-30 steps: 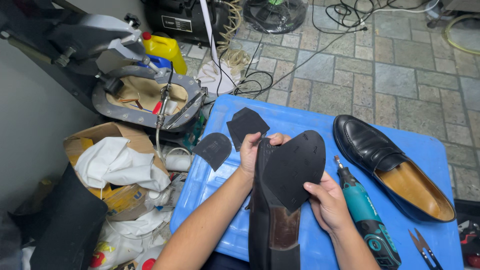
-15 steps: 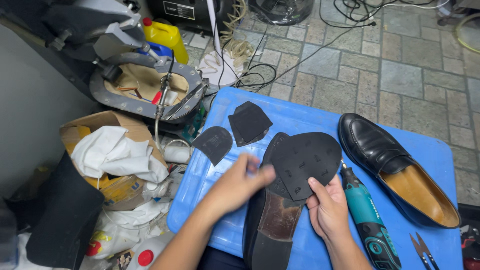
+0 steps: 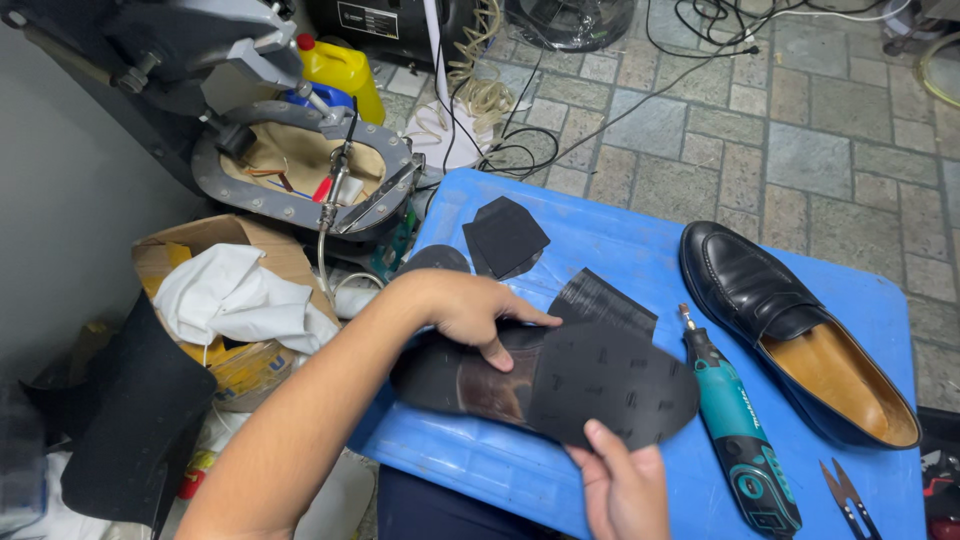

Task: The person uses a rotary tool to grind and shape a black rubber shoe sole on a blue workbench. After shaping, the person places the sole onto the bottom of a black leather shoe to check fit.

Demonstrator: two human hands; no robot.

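In the head view, a dark shoe [image 3: 470, 375] is laid sole-up on the blue table [image 3: 620, 230], with its heel toward the table's left edge. A black rubber sole piece [image 3: 615, 385] is spread over its forepart. The left hand [image 3: 470, 310] is pressed down on the shoe's waist, fingers extended and close together, the fingertips touching the rear edge of the rubber piece. The right hand [image 3: 625, 490] is held at the near edge of the table, its thumb laid on the rim of the rubber piece; the other fingers are hidden beneath, so it cannot be told how far they are closed.

Just right of the sole, a teal rotary tool [image 3: 740, 440] is laid lengthwise, nearly touching the rubber's edge. Further right, a second black loafer [image 3: 790, 325] stands upright, close to the table's right edge. Small snips [image 3: 848, 498] are seen at the near right corner. Two black rubber offcuts [image 3: 505, 235] lie at the far left corner. Bare blue surface is left at the far edge and between the tool and the loafer. Off the left edge, a cardboard box with white rags [image 3: 235, 300] is crowded in beside the table.
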